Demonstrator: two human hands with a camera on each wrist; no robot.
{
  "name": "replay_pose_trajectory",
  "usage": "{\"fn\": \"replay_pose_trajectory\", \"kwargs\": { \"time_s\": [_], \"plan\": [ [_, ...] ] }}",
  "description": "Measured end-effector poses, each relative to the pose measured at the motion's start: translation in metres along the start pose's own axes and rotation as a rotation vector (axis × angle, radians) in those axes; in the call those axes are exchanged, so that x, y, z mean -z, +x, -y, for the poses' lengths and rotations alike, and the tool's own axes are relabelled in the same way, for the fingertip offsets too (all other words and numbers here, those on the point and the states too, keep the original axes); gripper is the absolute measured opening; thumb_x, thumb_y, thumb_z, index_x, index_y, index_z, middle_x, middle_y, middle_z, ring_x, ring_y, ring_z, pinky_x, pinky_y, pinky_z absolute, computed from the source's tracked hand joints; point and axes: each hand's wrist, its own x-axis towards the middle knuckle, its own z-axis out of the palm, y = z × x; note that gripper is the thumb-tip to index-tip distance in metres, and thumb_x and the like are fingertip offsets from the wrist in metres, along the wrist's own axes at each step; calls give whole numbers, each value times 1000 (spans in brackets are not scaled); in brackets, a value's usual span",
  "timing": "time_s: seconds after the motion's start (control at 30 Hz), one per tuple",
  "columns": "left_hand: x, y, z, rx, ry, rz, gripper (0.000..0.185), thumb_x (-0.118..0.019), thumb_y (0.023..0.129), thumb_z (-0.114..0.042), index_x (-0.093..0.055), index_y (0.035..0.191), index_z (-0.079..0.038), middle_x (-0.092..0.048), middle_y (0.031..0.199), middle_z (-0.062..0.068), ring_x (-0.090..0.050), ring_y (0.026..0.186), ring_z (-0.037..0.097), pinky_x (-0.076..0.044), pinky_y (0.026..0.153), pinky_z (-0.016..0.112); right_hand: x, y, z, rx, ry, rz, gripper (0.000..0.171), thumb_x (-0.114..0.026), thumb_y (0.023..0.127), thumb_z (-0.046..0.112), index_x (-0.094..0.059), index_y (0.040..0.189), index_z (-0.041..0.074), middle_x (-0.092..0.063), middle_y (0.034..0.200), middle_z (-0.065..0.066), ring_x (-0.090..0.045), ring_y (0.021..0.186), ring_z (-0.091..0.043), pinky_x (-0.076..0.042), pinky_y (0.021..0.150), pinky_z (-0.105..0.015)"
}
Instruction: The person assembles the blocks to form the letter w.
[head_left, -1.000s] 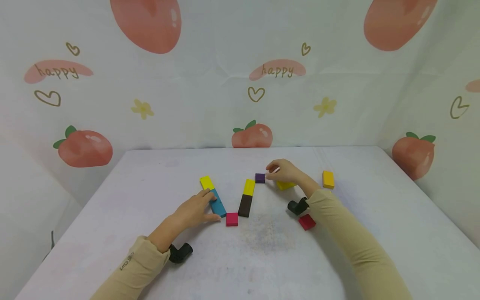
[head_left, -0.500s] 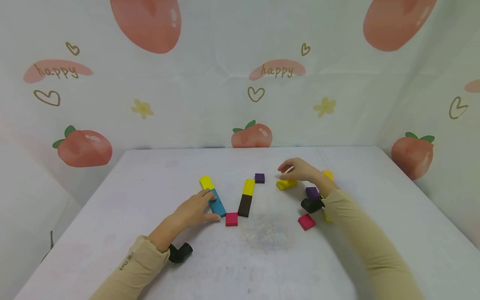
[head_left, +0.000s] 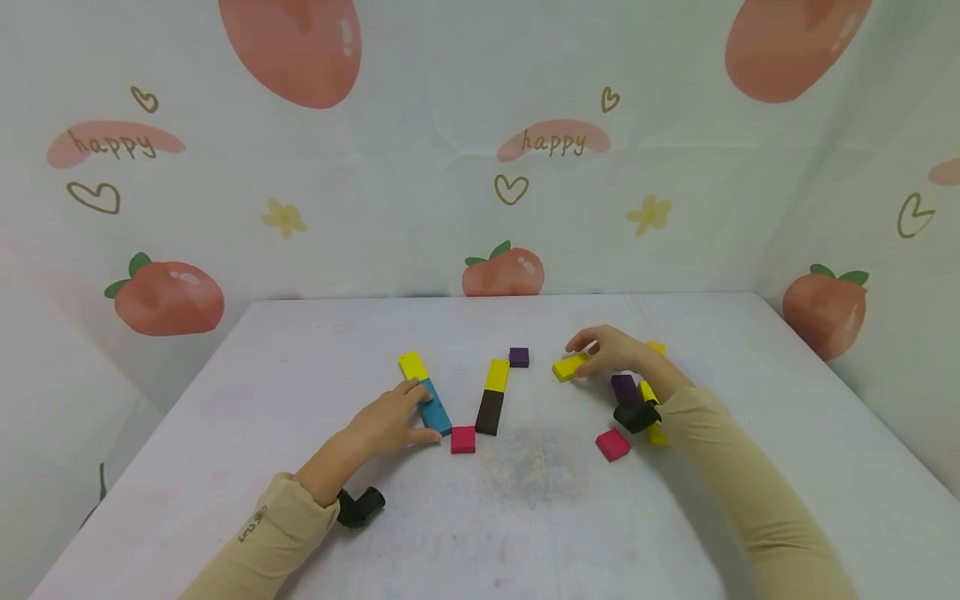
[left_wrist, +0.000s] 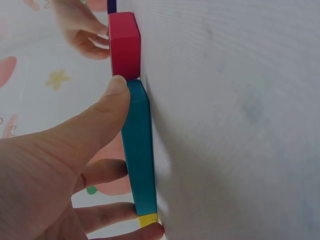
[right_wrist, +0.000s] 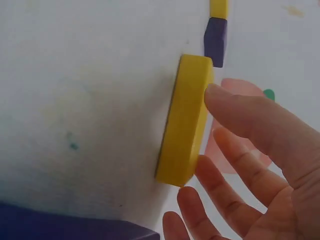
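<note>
My left hand (head_left: pixel 386 422) rests on a blue block (head_left: pixel 436 412), thumb tip by its near end and fingers spread along it, as the left wrist view shows. A yellow block (head_left: pixel 412 365) continues the row at its far end; a red block (head_left: pixel 462 439) meets its near end. From there a dark brown block (head_left: pixel 490 412) and another yellow block (head_left: pixel 497 375) run away to a small purple block (head_left: pixel 519 357). My right hand (head_left: pixel 618 352) is over a separate yellow block (right_wrist: pixel 185 120). Its thumb touches or nearly touches the block's edge, the fingers loosely spread beyond.
Under and beside the right forearm lie a purple block (head_left: pixel 624 388), a yellow block (head_left: pixel 657 434), an orange-yellow block (head_left: pixel 657 347) partly hidden by the arm, and a red block (head_left: pixel 613 445). A printed cloth (head_left: pixel 405 225) hangs behind the white table (head_left: pixel 420 533).
My right hand has moved right, away from the small purple block, then lowered to the separate yellow block. More blocks show beside the right forearm. The left hand stays in place.
</note>
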Motion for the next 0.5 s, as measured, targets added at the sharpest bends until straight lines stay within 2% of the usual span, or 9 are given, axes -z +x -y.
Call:
{"fn": "replay_pose_trajectory", "kwargs": {
  "time_s": [0.2, 0.5],
  "plan": [
    [1, -1, -1, -3, -4, -3, 59, -74, 78, -34, -52, 123, -3, -40, 141, 26, -47, 123, 44, -44, 99, 53, -4, 1, -2, 14, -23, 13, 40, -70, 81, 11, -58, 118, 2, -55, 124, -20, -51, 111, -37, -48, 97, -43],
    [1, 0, 0, -4, 2, -1, 60, -74, 78, -35, -52, 124, -3, -40, 141, 25, -47, 123, 44, -44, 100, 52, -6, 3, -4, 33, -74, -13, 33, -69, 81, 8, -61, 112, 2, -58, 118, -19, -52, 105, -34, -48, 96, -44]
  ]
}}
